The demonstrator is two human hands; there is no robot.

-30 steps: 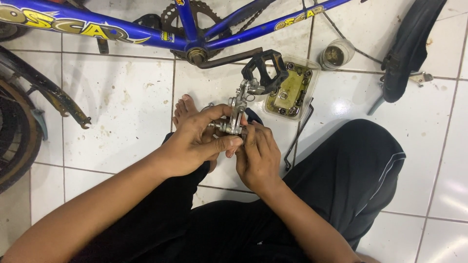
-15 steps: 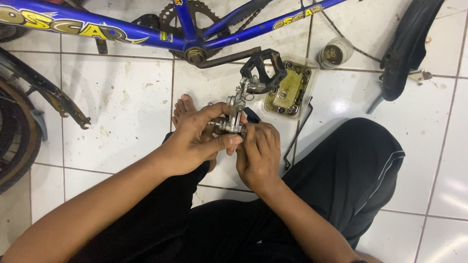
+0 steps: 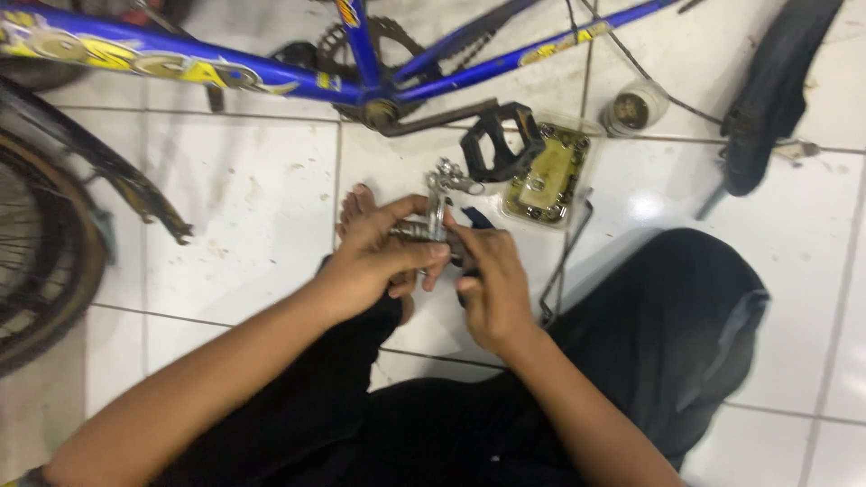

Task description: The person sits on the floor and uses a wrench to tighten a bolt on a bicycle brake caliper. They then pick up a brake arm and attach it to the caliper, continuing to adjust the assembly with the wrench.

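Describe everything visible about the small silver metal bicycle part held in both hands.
The small silver metal bicycle part looks like shiny steel or aluminium. A thin arm rises from its gripped body to a knobbly head near the black plastic pedal. The left hand wraps its body from the left; the right hand pinches it from the right. It hangs above the white tiled floor. Finer detail is blurred.

Left hand point(image 3: 374, 257) hides most of the metal part point(image 3: 431, 225); bicycle frame point(image 3: 271, 77) cut off above.
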